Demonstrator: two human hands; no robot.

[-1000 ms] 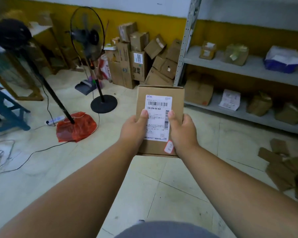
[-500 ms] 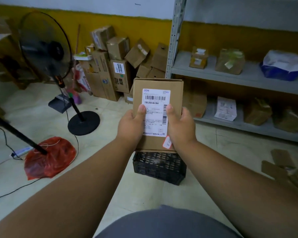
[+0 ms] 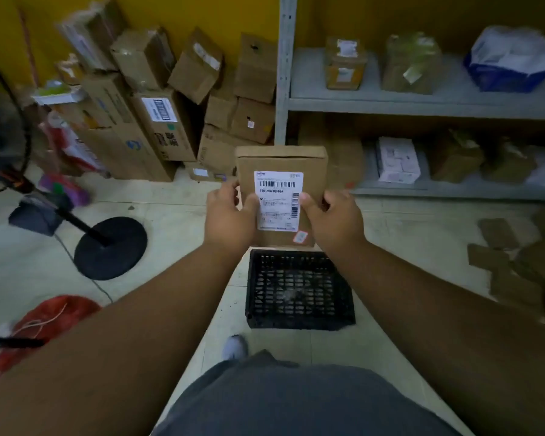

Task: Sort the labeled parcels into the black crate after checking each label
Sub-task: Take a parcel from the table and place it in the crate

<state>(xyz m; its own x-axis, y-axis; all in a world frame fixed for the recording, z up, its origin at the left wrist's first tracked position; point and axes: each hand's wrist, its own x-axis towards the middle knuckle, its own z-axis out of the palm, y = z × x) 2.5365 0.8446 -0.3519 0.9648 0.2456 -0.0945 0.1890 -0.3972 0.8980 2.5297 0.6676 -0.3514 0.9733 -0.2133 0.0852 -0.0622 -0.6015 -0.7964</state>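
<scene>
A flat brown cardboard parcel (image 3: 280,160) with a white barcode label (image 3: 279,199) and a small red sticker is held upright in front of me. My left hand (image 3: 228,220) grips its left edge, thumb on the label. My right hand (image 3: 335,221) grips the right edge, thumb beside the label. Just below the parcel, a black lattice crate (image 3: 299,289) stands on the tiled floor, with no parcels visible inside it.
A stack of cardboard boxes (image 3: 158,105) leans against the yellow wall at left. A grey metal shelf (image 3: 422,99) at right carries several parcels. A standing fan's base (image 3: 110,247) and a red bag (image 3: 48,322) are on the floor at left; flattened cardboard (image 3: 513,262) lies at right.
My view has swung right and down, bringing the black crate fully into sight under the parcel. Both hands keep holding the parcel, now farther out and above the crate.
</scene>
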